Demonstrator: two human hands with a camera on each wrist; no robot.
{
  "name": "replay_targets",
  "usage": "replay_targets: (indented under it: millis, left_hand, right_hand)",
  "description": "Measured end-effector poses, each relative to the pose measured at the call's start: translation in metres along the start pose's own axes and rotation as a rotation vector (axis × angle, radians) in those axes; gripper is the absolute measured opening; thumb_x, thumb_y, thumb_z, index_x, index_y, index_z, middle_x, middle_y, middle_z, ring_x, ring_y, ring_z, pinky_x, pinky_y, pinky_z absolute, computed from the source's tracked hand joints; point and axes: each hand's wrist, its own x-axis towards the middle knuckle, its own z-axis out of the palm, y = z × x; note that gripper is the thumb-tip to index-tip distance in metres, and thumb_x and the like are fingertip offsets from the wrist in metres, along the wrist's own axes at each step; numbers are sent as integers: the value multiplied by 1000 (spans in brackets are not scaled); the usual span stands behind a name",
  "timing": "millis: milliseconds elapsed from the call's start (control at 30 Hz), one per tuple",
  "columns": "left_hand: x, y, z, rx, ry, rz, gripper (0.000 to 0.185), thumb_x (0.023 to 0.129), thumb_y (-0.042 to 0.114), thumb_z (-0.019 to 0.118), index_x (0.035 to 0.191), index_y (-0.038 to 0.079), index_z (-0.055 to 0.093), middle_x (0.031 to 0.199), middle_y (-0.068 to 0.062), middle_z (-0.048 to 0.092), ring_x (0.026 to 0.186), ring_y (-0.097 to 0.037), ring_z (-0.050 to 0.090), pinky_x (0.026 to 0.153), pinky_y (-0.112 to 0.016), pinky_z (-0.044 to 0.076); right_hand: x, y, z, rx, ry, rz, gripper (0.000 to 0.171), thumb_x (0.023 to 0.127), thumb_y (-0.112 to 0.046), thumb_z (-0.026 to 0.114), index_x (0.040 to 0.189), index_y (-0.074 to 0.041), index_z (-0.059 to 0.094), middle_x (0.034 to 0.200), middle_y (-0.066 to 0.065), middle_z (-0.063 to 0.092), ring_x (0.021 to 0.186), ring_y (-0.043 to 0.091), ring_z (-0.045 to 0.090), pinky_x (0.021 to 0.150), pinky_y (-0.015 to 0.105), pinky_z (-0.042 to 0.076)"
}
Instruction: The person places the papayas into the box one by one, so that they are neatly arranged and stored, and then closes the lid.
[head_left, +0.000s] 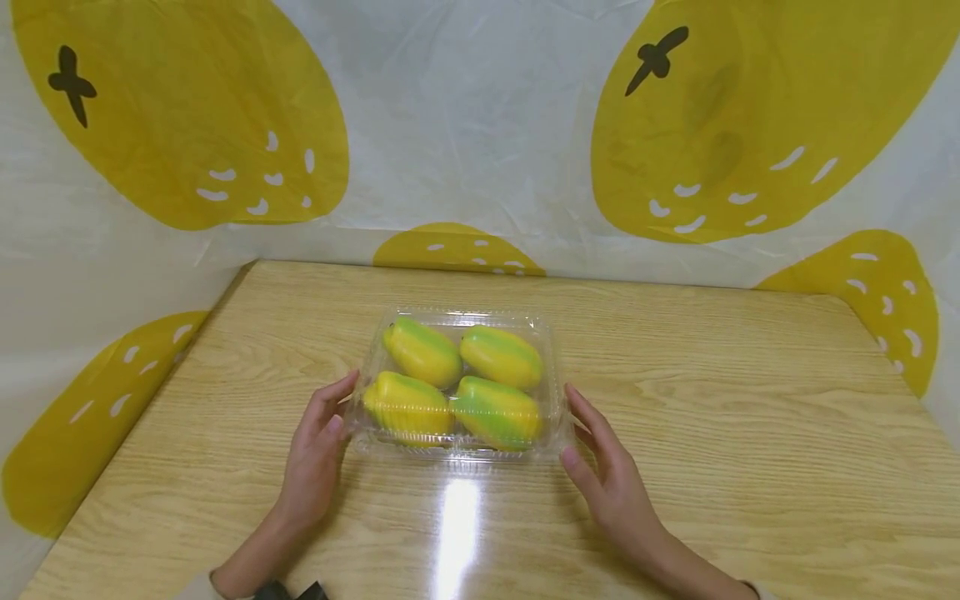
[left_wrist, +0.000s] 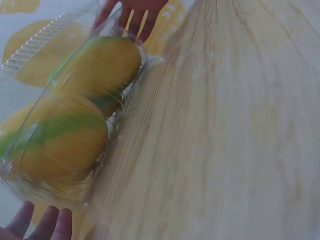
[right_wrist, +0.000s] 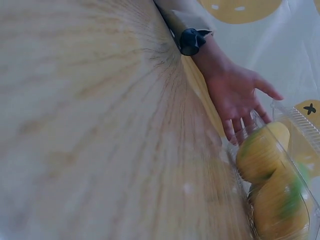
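A clear plastic clamshell box (head_left: 457,462) sits on the wooden table with its lid down. Several yellow-green fruits, shaped like mangoes or papayas, lie inside, among them a front right fruit (head_left: 498,414) and a back left fruit (head_left: 422,352). My left hand (head_left: 313,458) is at the box's left side, its fingers fairly straight; the right wrist view shows that palm facing the box. On the opposite side, my right hand (head_left: 611,479) has its fingertips at the box's edge, thumb apart from the fingers. Whether every fingertip touches the plastic is unclear.
The wood-grain table (head_left: 750,417) extends to both sides of the box. Behind and beside it hangs a white cloth (head_left: 480,125) printed with large yellow fruit shapes. A black device (right_wrist: 191,42) is strapped at the left wrist.
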Motion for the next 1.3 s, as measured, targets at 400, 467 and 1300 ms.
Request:
replay_targets:
  millis: [400,467,1300]
  left_hand:
    - [-4,-3,0,3,2,-36,41,101,8,38,142,4,36,147,-12,28,134,-25,24,104,-22,28]
    - [-4,-3,1,3,2,-31,42,100,6,38,141,3,36,147,-12,29,134,-26,24,104,-22,27]
    - [-2,-8,-2,-50,-70,-18,48,94,-9,32,142,0,30,70,2,59,60,-11,52,51,-27,44]
  right_hand:
    - [0,-1,2,4,-4,18,57,98,0,48,149,-15,29,151,7,31,127,33,42,96,27,43]
    - [-1,1,2,8,-7,16,56,98,0,48,149,-15,30,151,7,32,127,33,43,95,27,44]
    - [2,7,5,-20,43,-27,52,94,2,55,142,-7,39,104,4,49,90,16,48,76,21,45]
